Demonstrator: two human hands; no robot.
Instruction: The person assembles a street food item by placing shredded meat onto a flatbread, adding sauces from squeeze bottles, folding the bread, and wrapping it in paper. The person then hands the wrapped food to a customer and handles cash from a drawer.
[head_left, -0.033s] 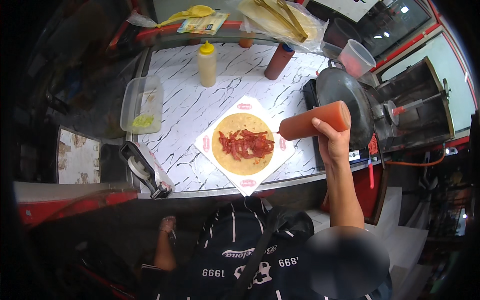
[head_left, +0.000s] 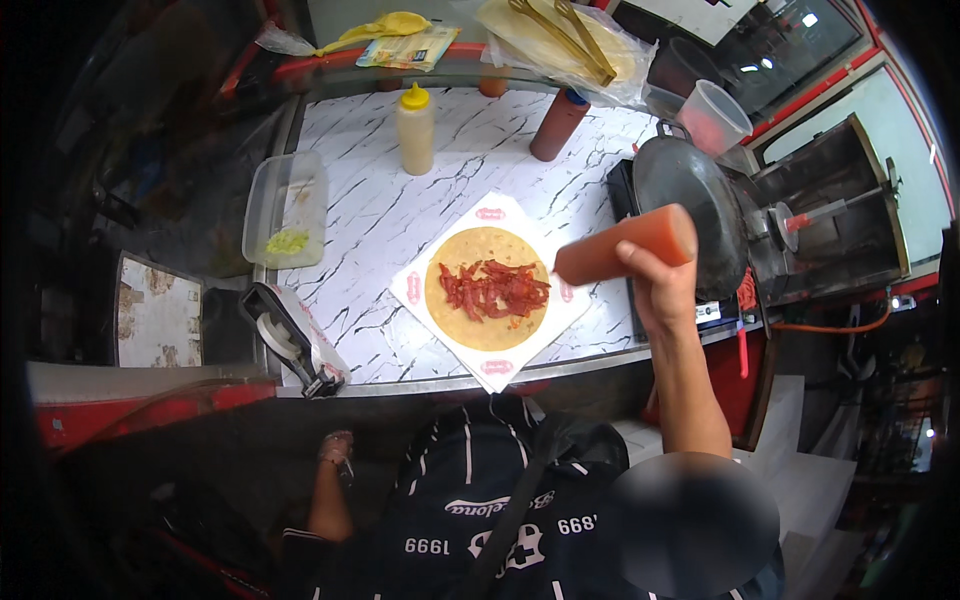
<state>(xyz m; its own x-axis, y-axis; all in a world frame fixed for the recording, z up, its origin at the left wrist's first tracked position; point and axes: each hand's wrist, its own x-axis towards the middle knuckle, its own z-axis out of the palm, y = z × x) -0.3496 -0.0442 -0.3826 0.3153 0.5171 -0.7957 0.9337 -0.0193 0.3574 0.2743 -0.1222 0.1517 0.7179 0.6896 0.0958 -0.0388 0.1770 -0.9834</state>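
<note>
My right hand [head_left: 660, 290] grips an orange-red squeeze bottle [head_left: 625, 245], held on its side above the counter's right part with its tip pointing left. Just left of the tip lies a round tortilla [head_left: 487, 325] topped with red meat strips [head_left: 495, 288], on a white paper sheet [head_left: 415, 290] on the marble-patterned counter [head_left: 370, 220]. My left hand [head_left: 335, 448] hangs low beside my body, below the counter's front edge; what its fingers are doing is not clear.
At the back stand a yellow-capped sauce bottle [head_left: 415, 130] and a brown-red bottle [head_left: 557, 125]. A clear tub [head_left: 285, 205] with green bits sits left, a dispenser [head_left: 290, 340] at front left. A dark pan [head_left: 690, 200] and plastic cup [head_left: 712, 115] are right.
</note>
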